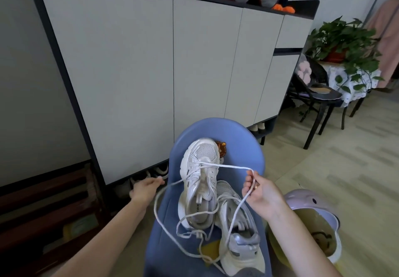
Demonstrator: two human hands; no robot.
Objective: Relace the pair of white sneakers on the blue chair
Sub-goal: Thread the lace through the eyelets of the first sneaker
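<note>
I judge lacing barely begun: lace point(226, 166) crosses the far sneaker point(199, 181)'s lowest eyelets only. Left hand point(145, 189) and right hand point(260, 192) each pinch one end; near sneaker point(237, 233) appears unlaced.

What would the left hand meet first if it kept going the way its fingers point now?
Probably the shoes stowed under the cabinet; the left hand, pinching the shoelace end, points that way. Depth is unclear.

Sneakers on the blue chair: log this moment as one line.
left hand: pinches lace end | right hand: pinches lace | upper sneaker: barely laced | blue chair
</note>
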